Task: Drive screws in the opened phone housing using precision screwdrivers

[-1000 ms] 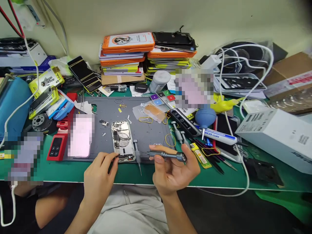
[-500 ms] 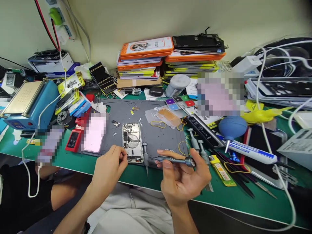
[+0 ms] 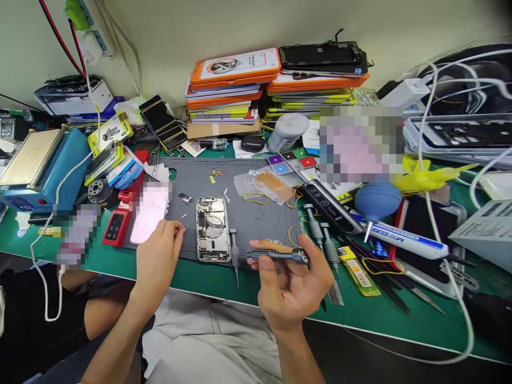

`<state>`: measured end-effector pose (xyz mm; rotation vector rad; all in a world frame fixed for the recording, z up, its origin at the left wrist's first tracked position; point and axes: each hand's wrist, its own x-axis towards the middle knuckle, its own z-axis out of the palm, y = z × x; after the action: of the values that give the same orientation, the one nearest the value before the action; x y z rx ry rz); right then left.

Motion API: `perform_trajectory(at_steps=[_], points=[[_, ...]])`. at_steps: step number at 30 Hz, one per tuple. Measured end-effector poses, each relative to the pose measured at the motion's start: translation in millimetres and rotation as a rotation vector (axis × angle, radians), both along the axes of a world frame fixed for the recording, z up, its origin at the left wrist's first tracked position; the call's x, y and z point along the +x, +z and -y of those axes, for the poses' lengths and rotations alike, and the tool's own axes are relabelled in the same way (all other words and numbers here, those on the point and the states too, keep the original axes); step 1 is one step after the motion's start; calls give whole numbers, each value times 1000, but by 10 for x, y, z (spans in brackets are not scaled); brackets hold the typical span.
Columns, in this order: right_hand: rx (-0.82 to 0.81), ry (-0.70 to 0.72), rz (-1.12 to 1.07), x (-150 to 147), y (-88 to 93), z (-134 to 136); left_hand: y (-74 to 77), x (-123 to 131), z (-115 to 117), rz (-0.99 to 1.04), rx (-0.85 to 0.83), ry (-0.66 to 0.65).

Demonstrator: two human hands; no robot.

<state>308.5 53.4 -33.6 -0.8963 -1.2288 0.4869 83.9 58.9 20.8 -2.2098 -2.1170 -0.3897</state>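
An opened phone body (image 3: 213, 234) lies on a grey work mat (image 3: 256, 224), its inner parts showing. My right hand (image 3: 294, 285) grips a small metal screwdriver (image 3: 278, 256) level, tip pointing left toward the phone's lower right corner. My left hand (image 3: 157, 261) rests on the mat left of the phone, thumb and forefinger pinched at a spot beside a pink blurred panel (image 3: 148, 213). What the pinch holds is too small to make out. A second screwdriver (image 3: 234, 255) lies on the mat just right of the phone.
Stacked orange and yellow boxes (image 3: 232, 85) stand at the back wall. A blue machine (image 3: 36, 165) sits far left. A blue air blower (image 3: 376, 200), more drivers, tweezers and white cables crowd the right. Another person's arm (image 3: 80, 298) is at the lower left, by the table edge.
My left hand has moved from the phone's lower left corner leftward across the mat and is pinched there. The right hand keeps the screwdriver; the view has swung a little.
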Motion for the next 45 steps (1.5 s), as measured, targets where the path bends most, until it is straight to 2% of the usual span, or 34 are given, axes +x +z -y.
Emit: perform_trajectory(at_steps=[12, 19, 23, 29, 35, 41, 45], points=[[-67, -16, 68, -14, 16, -1, -40, 11, -14, 13, 190, -93], [-83, -16, 69, -20, 33, -17, -77, -11, 79, 87, 274, -130], [-130, -36, 88, -19, 26, -13, -150, 43, 147, 114, 330, -198], [-142, -77, 72, -38, 35, -38, -264, 96, 238, 233, 274, -359], [-164, -56, -11, -66, 91, -70, -283, 67, 239, 161, 295, -443], [-183, -46, -7, -67, 78, -100, -327, 62, 206, 182, 305, -453], [-150, -90, 35, -84, 60, -121, -326, 60, 205, 205, 302, -453]])
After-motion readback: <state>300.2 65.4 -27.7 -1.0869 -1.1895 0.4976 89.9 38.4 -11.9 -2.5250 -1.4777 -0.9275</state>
